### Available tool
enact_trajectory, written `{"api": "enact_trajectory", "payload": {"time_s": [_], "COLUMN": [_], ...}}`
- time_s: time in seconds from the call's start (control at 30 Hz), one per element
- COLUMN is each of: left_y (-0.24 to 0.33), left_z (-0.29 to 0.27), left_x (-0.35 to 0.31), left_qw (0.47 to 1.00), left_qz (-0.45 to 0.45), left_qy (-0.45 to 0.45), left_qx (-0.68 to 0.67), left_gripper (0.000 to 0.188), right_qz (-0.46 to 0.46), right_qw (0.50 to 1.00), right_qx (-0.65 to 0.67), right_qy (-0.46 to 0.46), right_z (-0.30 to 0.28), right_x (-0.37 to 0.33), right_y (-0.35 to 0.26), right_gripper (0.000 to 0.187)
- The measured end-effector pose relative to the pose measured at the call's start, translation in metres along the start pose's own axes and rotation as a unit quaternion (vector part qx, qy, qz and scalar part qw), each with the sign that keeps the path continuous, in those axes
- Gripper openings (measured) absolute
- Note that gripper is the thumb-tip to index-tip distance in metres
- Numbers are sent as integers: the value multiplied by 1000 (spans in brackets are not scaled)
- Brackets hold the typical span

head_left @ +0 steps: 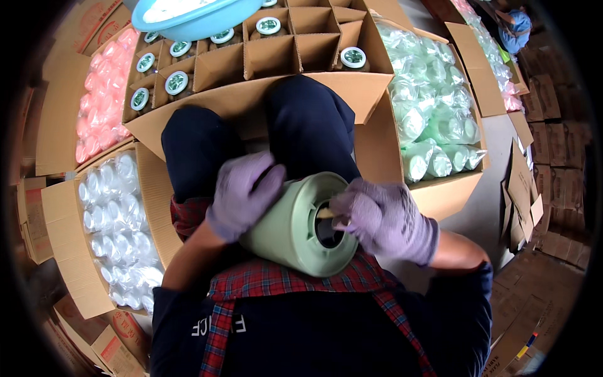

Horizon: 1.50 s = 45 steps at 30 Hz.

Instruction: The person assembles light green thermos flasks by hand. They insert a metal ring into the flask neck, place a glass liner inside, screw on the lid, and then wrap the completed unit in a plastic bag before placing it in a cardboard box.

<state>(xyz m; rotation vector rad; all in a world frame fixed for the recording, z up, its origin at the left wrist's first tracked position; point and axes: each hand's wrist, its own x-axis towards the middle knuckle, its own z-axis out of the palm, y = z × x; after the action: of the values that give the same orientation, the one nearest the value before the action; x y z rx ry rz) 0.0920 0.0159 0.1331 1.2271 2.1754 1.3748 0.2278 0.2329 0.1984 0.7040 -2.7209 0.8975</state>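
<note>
Across my lap lies a pale green plastic cylinder [276,235], tilted so that its ringed end with a dark round opening points right. My left hand [246,193], in a lilac glove, grips its upper left side. At the opening, my gloved right hand [380,217] has its fingers pinched on a small pale-yellow piece [325,213]. The fingers partly cover that piece, and they are slightly blurred. How far it reaches into the opening I cannot tell.
Beyond my knees stands a divided carton [270,85] with several white-rimmed round tops, under a light blue basin [207,25]. Cartons of bagged pink parts [103,94], clear parts [119,226] and green parts [433,107] flank me. Another person [515,31] is at the far right.
</note>
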Motion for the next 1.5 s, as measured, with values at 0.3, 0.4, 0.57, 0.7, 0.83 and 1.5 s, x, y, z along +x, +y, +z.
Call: {"api": "enact_trajectory", "payload": {"time_s": [0.3, 0.4, 0.57, 0.7, 0.83, 1.5], "left_y": [44, 45, 15, 5, -7, -26], "left_z": [8, 8, -14, -36, -68, -25], "left_x": [-54, -48, -32, -40, -73, -86], "left_qw": [980, 982, 967, 945, 993, 903], "left_qz": [-5, -13, -152, -233, 16, -310], "left_qy": [141, 135, 163, 221, -9, 162], "left_qx": [143, 128, 124, -58, 115, -249], "left_gripper": [18, 20, 15, 49, 49, 52], "right_qz": [266, 272, 209, 373, 460, 30], "right_qw": [951, 949, 873, 859, 854, 975], "right_qx": [109, 112, 169, 13, -133, 13], "right_qy": [115, 111, 407, 351, 206, 220], "right_z": [18, 17, -53, -78, -30, 13], "right_x": [-13, -16, -18, 20, 19, 220], "right_y": [-18, -10, -4, 100, 257, 162], "right_gripper": [17, 21, 22, 31, 45, 25]}}
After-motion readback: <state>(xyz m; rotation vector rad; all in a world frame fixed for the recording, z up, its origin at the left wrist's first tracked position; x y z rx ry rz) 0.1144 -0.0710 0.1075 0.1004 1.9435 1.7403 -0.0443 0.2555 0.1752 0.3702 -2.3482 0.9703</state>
